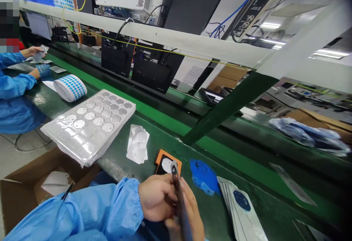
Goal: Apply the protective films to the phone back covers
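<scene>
While a thin dark strip [178, 193] is gripped by the clenched fingers [165, 193] of the left hand [155, 199] and right hand [192, 215], both hands are held below and right of a clear blister tray [55, 133], where round silver discs [79, 123] are seated. A cardboard box [19, 204] is placed below that tray, a blue-dotted roll [70, 88] just beyond it, and a co-worker's hand [30, 52] further left.

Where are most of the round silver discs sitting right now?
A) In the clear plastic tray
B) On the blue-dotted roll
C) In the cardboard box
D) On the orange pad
A: the round silver discs sit in rows in the pockets of the clear plastic tray.
</scene>
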### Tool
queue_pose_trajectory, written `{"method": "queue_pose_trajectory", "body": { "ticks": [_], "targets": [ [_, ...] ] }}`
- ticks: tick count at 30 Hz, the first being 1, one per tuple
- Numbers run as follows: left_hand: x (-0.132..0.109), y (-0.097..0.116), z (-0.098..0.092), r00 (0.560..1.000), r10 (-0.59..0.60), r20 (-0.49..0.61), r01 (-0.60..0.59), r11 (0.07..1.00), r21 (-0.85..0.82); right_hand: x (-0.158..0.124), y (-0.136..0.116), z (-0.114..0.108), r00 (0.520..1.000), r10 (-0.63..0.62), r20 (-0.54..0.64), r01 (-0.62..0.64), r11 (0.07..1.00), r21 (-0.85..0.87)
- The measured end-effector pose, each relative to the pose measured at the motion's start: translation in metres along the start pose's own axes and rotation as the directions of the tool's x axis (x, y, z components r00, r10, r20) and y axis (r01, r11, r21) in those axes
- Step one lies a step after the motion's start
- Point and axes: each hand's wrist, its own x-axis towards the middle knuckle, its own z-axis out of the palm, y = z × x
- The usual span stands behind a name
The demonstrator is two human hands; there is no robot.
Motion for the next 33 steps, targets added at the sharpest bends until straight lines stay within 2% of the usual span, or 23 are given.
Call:
{"method": "queue_pose_trajectory", "body": {
  "ticks": [2, 3, 4, 6, 7, 9, 12, 15, 18, 33],
  "targets": [
    [-0.002, 0.002, -0.009, 0.995, 0.031, -0.092, -0.007, 0.97, 0.242, 0.012, 0.008, -0.012, 0.998, -0.005, -0.06, 0.004, 1.0, -0.018],
    [-0.004, 0.005, -0.016, 0.983, 0.102, -0.154, -0.03, 0.912, 0.41, 0.019, 0.013, -0.019, 0.998, -0.013, -0.055, 0.01, 0.999, -0.05],
    [-0.006, 0.008, -0.025, 0.955, 0.217, -0.203, -0.06, 0.809, 0.585, 0.026, 0.02, -0.025, 1.0, -0.021, -0.018, 0.019, 0.995, -0.097],
    [-0.011, 0.015, -0.044, 0.854, 0.483, -0.195, -0.091, 0.508, 0.857, 0.038, 0.038, -0.031, 0.993, -0.062, 0.097, 0.08, 0.978, -0.193],
    [-0.012, 0.019, -0.054, 0.8, 0.58, -0.153, -0.083, 0.361, 0.929, 0.042, 0.048, -0.031, 0.982, -0.089, 0.165, 0.126, 0.964, -0.232],
    [-0.013, 0.023, -0.071, 0.73, 0.679, -0.073, -0.046, 0.156, 0.987, 0.045, 0.068, -0.025, 0.953, -0.128, 0.275, 0.209, 0.934, -0.29],
    [-0.009, 0.021, -0.09, 0.706, 0.709, 0.007, -0.025, 0.016, 1.0, 0.039, 0.086, -0.011, 0.913, -0.159, 0.375, 0.295, 0.893, -0.34],
    [-0.005, 0.014, -0.098, 0.691, 0.718, 0.085, -0.059, -0.06, 0.996, 0.031, 0.087, -0.004, 0.9, -0.147, 0.409, 0.312, 0.874, -0.373],
    [-0.004, 0.012, -0.1, 0.686, 0.718, 0.119, -0.075, -0.093, 0.993, 0.029, 0.08, -0.004, 0.898, -0.13, 0.42, 0.305, 0.872, -0.384],
    [-0.004, 0.015, -0.098, 0.679, 0.727, 0.105, -0.061, -0.087, 0.994, 0.036, 0.067, -0.007, 0.871, -0.052, 0.489, 0.275, 0.876, -0.396]
  ]
}}
